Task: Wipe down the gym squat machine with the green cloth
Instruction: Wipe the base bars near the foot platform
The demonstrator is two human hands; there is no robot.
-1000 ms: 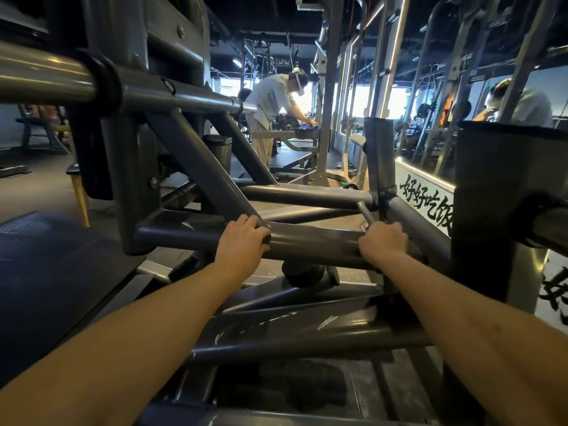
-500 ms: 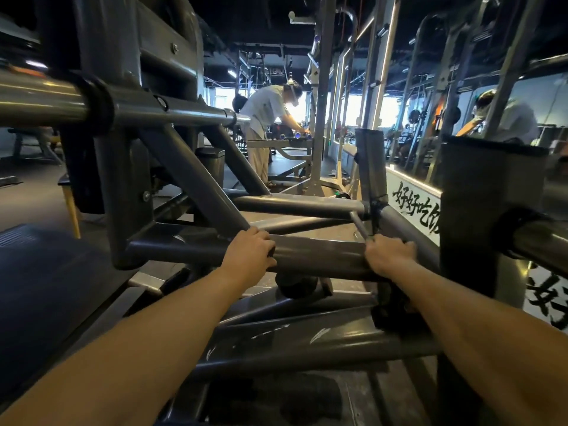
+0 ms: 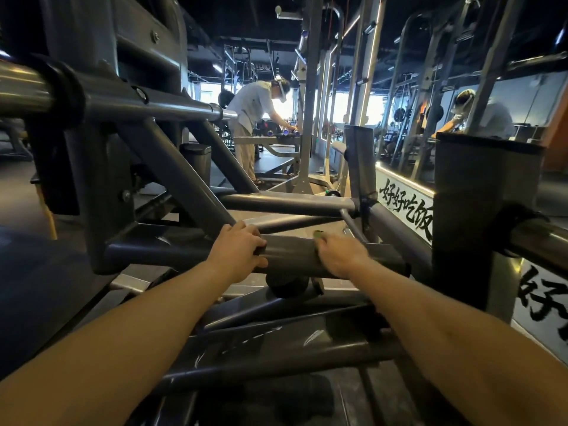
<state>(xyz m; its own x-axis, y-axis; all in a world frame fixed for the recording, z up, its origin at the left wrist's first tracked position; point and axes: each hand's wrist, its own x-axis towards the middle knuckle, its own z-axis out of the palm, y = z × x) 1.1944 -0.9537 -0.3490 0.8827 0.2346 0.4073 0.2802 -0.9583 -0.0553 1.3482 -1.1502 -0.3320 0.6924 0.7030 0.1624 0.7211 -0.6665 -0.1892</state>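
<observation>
My left hand [image 3: 238, 250] grips the grey bar [image 3: 289, 252], and beside it my right hand [image 3: 341, 256] clamps the green cloth [image 3: 318, 233] onto it.

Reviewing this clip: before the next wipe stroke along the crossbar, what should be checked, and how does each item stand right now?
1. Left hand braced on the crossbar: ok, its fingers are curled round the tube.
2. Green cloth in the right hand: ok, a green edge shows past the fingers.
3. Cloth lying flat against the crossbar: cannot tell, the right hand covers it and is blurred.
4. Bare tube between the two hands free for the stroke: ok.
5. Other person clear of both hands: ok, bent over far in the background.
</observation>
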